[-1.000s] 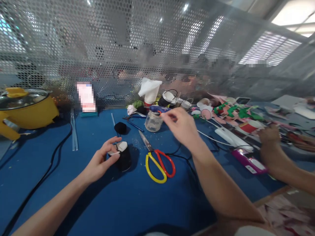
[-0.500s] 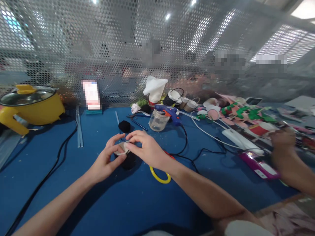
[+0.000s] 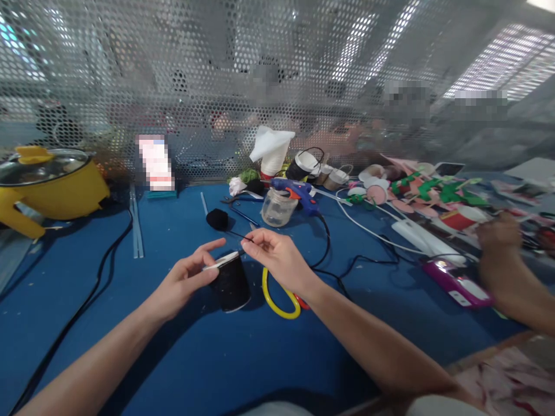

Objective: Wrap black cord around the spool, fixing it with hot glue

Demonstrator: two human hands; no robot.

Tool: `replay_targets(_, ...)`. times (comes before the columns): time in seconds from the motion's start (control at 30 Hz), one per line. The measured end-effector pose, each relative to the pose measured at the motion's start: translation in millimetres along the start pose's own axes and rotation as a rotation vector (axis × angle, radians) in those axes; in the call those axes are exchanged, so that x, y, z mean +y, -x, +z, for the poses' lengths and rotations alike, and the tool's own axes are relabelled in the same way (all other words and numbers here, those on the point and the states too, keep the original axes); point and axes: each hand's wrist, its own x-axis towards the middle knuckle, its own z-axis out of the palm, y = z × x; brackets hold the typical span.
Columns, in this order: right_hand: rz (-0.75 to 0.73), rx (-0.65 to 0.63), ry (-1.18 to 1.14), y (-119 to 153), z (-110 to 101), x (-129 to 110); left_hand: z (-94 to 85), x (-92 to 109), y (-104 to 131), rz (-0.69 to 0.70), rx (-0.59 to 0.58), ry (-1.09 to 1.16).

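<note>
A paper cup wrapped in black yarn (image 3: 232, 284) tilts on the blue table, its white rim showing. My left hand (image 3: 193, 274) grips the cup at the rim, thumb outside and index finger stretched over the opening. My right hand (image 3: 271, 251) pinches a black yarn strand (image 3: 236, 234) just beyond the rim. That strand runs back to a black yarn ball (image 3: 217, 219) behind the cup. Yellow-handled scissors (image 3: 281, 309) lie by my right wrist, their blades mostly hidden.
A blue glue gun (image 3: 299, 193) rests on a glass jar (image 3: 278, 209). Pliers (image 3: 243, 199) lie nearby. At left stands a yellow electric pot (image 3: 56, 190) with a black cord. A co-worker's hand (image 3: 500, 237) is at right, near a purple power strip (image 3: 455, 283).
My right hand has moved right, away from my left hand, drawing the strand across. The cup now shows more of its black side and leans toward my left hand.
</note>
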Motion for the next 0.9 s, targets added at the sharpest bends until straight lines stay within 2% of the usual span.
replay_targets(0.27,0.022,-0.01,0.062,5,-1,3,2.6,3,0,-0.078,-0.03,0.177)
replay_targets(0.57,0.007,-0.018,0.001,7,0,2,3.8,7,2,-0.132,-0.065,0.319)
replay_targets(0.9,-0.03,-0.01,-0.006,11,-1,-3,-0.2,3,-2,-0.123,-0.028,0.218)
